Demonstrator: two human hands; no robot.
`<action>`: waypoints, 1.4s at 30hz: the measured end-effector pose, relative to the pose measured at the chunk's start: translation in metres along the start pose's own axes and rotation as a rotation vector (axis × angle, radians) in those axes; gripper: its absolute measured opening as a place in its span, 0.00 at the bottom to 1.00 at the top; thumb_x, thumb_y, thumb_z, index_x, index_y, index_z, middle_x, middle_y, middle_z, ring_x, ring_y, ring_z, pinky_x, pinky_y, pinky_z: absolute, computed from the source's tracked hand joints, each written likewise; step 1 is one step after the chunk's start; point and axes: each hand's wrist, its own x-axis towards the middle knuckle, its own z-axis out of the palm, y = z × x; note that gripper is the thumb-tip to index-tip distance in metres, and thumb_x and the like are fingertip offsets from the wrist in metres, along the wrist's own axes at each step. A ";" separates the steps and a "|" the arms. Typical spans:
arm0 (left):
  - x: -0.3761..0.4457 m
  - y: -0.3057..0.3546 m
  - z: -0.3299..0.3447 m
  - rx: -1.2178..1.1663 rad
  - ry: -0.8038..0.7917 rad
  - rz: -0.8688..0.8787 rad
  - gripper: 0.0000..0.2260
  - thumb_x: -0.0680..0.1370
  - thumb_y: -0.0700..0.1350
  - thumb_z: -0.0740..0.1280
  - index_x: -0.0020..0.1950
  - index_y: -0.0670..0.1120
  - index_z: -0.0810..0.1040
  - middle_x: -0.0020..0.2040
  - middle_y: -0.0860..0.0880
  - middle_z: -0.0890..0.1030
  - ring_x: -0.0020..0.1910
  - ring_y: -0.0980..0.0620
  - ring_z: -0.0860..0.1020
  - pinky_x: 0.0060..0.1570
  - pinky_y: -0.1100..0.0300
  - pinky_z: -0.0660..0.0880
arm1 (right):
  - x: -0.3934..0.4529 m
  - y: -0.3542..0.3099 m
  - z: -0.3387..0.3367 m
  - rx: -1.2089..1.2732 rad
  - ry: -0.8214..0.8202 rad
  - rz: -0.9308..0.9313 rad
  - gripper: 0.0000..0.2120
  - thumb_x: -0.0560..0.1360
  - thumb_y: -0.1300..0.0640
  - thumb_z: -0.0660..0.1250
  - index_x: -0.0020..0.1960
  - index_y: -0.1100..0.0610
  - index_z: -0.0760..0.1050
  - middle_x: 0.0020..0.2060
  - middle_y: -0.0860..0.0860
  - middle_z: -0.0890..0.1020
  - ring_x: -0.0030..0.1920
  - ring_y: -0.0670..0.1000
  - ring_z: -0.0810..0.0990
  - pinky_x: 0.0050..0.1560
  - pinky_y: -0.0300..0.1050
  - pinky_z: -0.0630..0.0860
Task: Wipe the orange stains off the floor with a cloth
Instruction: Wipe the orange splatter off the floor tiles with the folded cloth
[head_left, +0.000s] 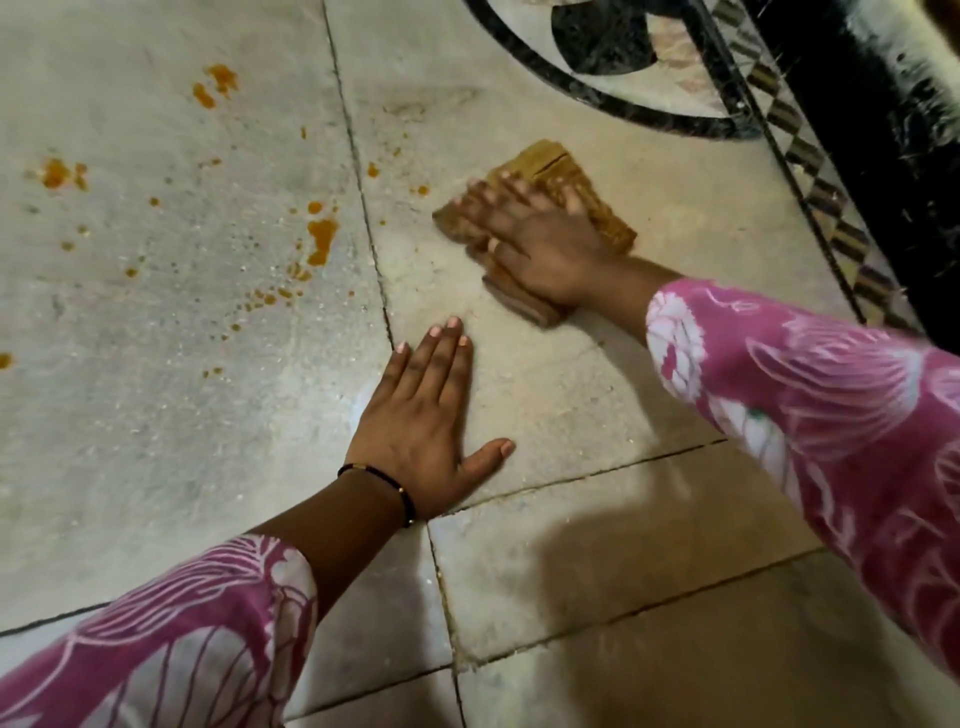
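Note:
Orange stains are spattered over the pale stone floor at the left, with smaller drops near a tile joint. A folded brown-orange cloth lies flat on the tile right of the stains. My right hand presses down on the cloth with fingers spread, and looks blurred. My left hand rests flat on the floor below it, fingers apart, holding nothing, with a dark bracelet at the wrist. Both arms wear pink patterned sleeves.
A black curved inlay and a chequered border strip run across the upper right. Beyond the strip is a dark surface. Dark tile joints cross the floor.

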 end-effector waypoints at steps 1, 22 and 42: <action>-0.002 0.000 -0.001 -0.003 0.016 0.004 0.42 0.74 0.68 0.50 0.77 0.39 0.49 0.78 0.42 0.47 0.77 0.47 0.45 0.74 0.50 0.43 | -0.020 -0.009 0.005 -0.032 0.006 -0.064 0.26 0.79 0.43 0.43 0.77 0.42 0.47 0.77 0.44 0.50 0.77 0.51 0.47 0.70 0.65 0.46; -0.002 0.001 -0.004 -0.054 0.051 -0.026 0.47 0.73 0.70 0.56 0.76 0.39 0.42 0.77 0.42 0.41 0.76 0.46 0.38 0.74 0.45 0.40 | -0.030 -0.029 0.019 0.007 0.014 0.080 0.27 0.79 0.41 0.43 0.77 0.43 0.47 0.78 0.46 0.49 0.77 0.54 0.46 0.69 0.68 0.44; -0.003 0.001 -0.005 -0.039 0.029 -0.030 0.46 0.73 0.69 0.55 0.76 0.39 0.43 0.77 0.40 0.45 0.76 0.46 0.43 0.74 0.46 0.41 | -0.030 -0.044 0.012 -0.037 0.075 -0.029 0.31 0.76 0.39 0.46 0.76 0.48 0.56 0.76 0.47 0.60 0.76 0.52 0.54 0.71 0.63 0.46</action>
